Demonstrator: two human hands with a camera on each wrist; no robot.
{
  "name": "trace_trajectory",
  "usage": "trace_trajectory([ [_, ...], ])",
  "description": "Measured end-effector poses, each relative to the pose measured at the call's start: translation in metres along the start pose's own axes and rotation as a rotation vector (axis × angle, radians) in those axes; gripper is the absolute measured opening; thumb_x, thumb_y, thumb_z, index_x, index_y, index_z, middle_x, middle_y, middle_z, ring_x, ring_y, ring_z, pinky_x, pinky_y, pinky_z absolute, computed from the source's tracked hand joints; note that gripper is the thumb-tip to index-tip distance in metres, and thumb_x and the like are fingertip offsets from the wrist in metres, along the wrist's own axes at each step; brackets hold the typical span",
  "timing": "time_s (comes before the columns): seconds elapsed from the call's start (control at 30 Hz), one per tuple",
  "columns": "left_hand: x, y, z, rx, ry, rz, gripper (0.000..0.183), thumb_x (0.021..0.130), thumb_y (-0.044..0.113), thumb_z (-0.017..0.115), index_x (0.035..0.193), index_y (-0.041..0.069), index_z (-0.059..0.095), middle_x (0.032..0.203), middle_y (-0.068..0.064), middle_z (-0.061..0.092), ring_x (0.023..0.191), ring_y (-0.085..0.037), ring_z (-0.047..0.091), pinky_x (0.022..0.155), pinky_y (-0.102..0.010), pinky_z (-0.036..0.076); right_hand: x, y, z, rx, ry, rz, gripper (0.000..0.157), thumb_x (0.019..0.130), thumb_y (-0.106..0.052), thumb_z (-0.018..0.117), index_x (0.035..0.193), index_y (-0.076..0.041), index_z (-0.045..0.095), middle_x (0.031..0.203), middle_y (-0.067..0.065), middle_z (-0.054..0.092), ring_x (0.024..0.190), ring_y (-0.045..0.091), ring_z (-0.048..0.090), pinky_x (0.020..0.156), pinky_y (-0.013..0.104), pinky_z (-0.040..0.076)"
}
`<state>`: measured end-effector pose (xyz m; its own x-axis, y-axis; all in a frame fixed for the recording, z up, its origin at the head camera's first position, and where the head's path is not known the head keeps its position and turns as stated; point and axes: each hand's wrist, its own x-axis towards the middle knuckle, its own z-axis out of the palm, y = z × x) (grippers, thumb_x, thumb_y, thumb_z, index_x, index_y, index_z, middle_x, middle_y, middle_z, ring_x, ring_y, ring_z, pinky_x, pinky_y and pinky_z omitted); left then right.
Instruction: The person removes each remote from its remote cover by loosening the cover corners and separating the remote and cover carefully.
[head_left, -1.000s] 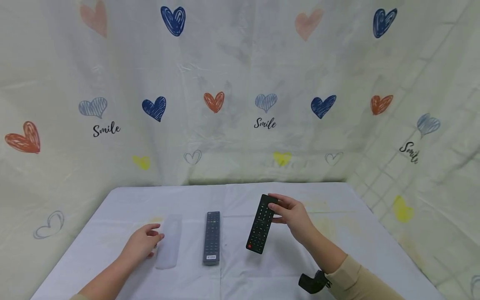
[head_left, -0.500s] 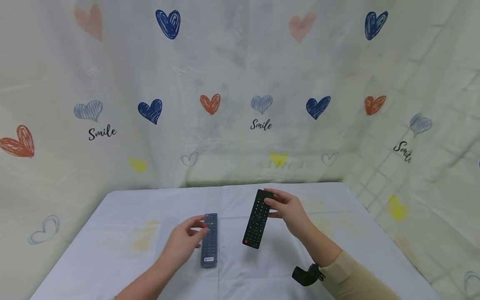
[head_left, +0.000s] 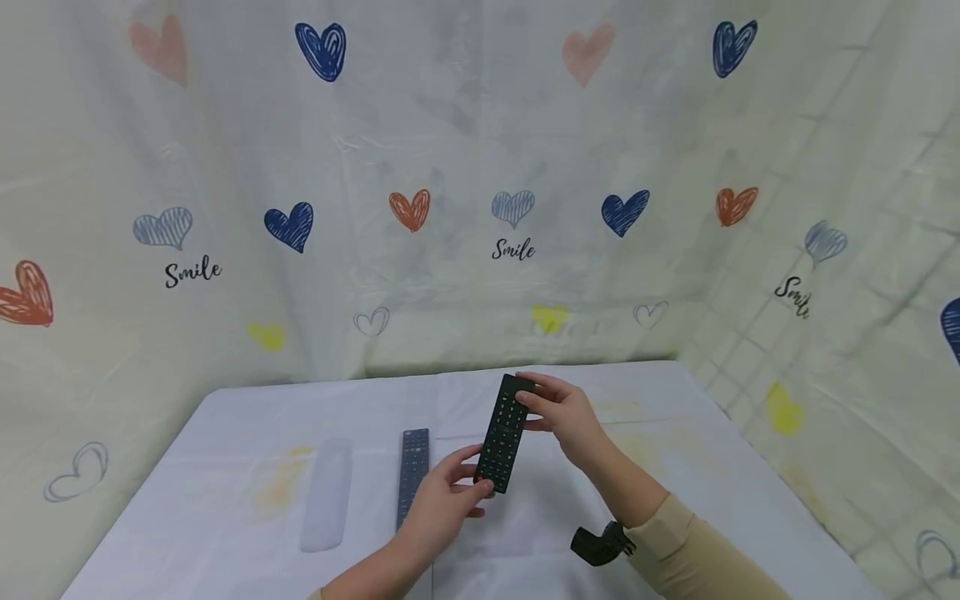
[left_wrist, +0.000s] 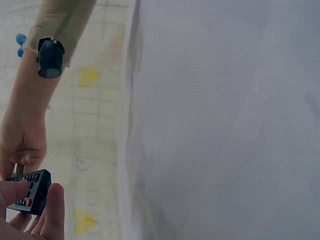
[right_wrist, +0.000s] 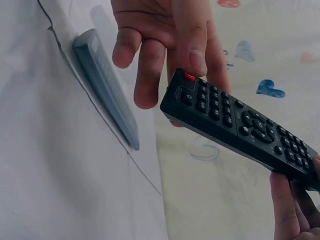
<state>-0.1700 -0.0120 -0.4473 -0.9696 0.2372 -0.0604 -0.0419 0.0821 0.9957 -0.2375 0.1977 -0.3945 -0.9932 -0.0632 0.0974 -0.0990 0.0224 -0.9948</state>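
Observation:
A black remote control (head_left: pixel 504 435) is held tilted above the table in the head view. My right hand (head_left: pixel 566 418) grips its upper end, thumb on the button side and fingers behind. At the lower end, my left hand (head_left: pixel 441 507) pinches it, the thumb beside the red button (right_wrist: pixel 189 76). Both hands touch it in the left wrist view, where only a short part of the remote shows. A second, grey-blue remote (head_left: pixel 415 458) lies on the table, partly hidden behind my left hand. Left of that lies a translucent, pale flat sleeve or cover (head_left: pixel 327 496).
A white cloth (head_left: pixel 240 467) with yellowish stains covers the table. Behind it hangs a pale curtain (head_left: pixel 450 125) printed with hearts and "Smile". A black camera mount (head_left: pixel 602 544) sits on my right wrist.
My left hand has moved right, from the translucent cover, past the grey-blue remote, to the lower end of the black remote. My right hand keeps its grip. The head view has shifted slightly.

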Motion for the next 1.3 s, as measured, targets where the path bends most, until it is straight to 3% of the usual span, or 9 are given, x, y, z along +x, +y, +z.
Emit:
trace_trajectory([
  [0.3, 0.003, -0.004, 0.001, -0.056, 0.027, 0.004, 0.052, 0.091, 0.009, 0.071, 0.14, 0.016, 0.054, 0.113, -0.013, 0.063, 0.093, -0.02, 0.069, 0.073, -0.035, 0.06, -0.001, 0.004, -0.003, 0.021, -0.027, -0.013, 0.045, 0.094, -0.015, 0.07, 0.135, -0.002, 0.059, 0.113, 0.016, 0.066, 0.094, 0.023, 0.069, 0.079, 0.044, 0.059],
  [0.47, 0.005, -0.008, -0.005, -0.091, 0.045, 0.024, 0.043, 0.094, 0.008, 0.067, 0.136, 0.016, 0.058, 0.117, -0.015, 0.061, 0.094, -0.021, 0.069, 0.075, -0.035, 0.06, -0.003, 0.006, -0.014, 0.008, -0.106, -0.02, 0.049, 0.094, -0.013, 0.069, 0.139, -0.004, 0.054, 0.114, 0.017, 0.062, 0.095, 0.024, 0.068, 0.078, 0.046, 0.059],
  [0.67, 0.007, -0.009, -0.019, -0.15, 0.091, 0.056, 0.037, 0.096, 0.006, 0.063, 0.132, 0.008, 0.058, 0.12, -0.016, 0.061, 0.092, -0.022, 0.069, 0.074, -0.036, 0.06, -0.008, 0.007, -0.028, -0.099, -0.222, -0.023, 0.051, 0.094, -0.014, 0.068, 0.143, -0.008, 0.052, 0.115, 0.02, 0.055, 0.096, 0.026, 0.067, 0.078, 0.047, 0.059],
  [0.83, 0.006, -0.003, -0.026, -0.152, 0.14, 0.084, 0.034, 0.098, 0.008, 0.061, 0.132, 0.007, 0.059, 0.124, -0.017, 0.06, 0.098, -0.023, 0.068, 0.072, -0.037, 0.06, -0.013, 0.011, -0.032, -0.178, -0.259, -0.026, 0.041, 0.095, -0.011, 0.067, 0.134, -0.003, 0.058, 0.12, 0.02, 0.055, 0.094, 0.024, 0.069, 0.079, 0.043, 0.059],
  [1.03, 0.01, 0.002, -0.029, -0.152, 0.19, 0.048, 0.034, 0.1, 0.011, 0.059, 0.134, 0.011, 0.06, 0.128, -0.014, 0.059, 0.105, -0.022, 0.066, 0.076, -0.036, 0.06, -0.017, 0.015, -0.033, -0.175, -0.279, -0.012, 0.035, 0.093, -0.012, 0.069, 0.125, 0.0, 0.062, 0.122, 0.02, 0.057, 0.094, 0.024, 0.07, 0.079, 0.042, 0.059],
  [1.13, 0.014, 0.002, -0.032, -0.155, 0.18, 0.057, 0.033, 0.101, 0.012, 0.058, 0.133, 0.011, 0.061, 0.128, -0.014, 0.059, 0.106, -0.023, 0.065, 0.078, -0.036, 0.059, -0.018, 0.016, -0.035, -0.206, -0.314, 0.008, 0.038, 0.093, -0.016, 0.071, 0.127, -0.002, 0.061, 0.126, 0.02, 0.055, 0.096, 0.025, 0.069, 0.08, 0.045, 0.059],
  [1.3, 0.023, 0.008, -0.044, -0.086, 0.107, 0.077, 0.03, 0.101, 0.01, 0.057, 0.13, 0.009, 0.063, 0.124, -0.014, 0.06, 0.105, -0.023, 0.065, 0.08, -0.035, 0.059, -0.019, 0.015, -0.036, -0.412, -0.393, 0.006, 0.038, 0.094, -0.026, 0.07, 0.13, -0.015, 0.064, 0.121, 0.012, 0.062, 0.095, 0.022, 0.068, 0.079, 0.041, 0.058],
])
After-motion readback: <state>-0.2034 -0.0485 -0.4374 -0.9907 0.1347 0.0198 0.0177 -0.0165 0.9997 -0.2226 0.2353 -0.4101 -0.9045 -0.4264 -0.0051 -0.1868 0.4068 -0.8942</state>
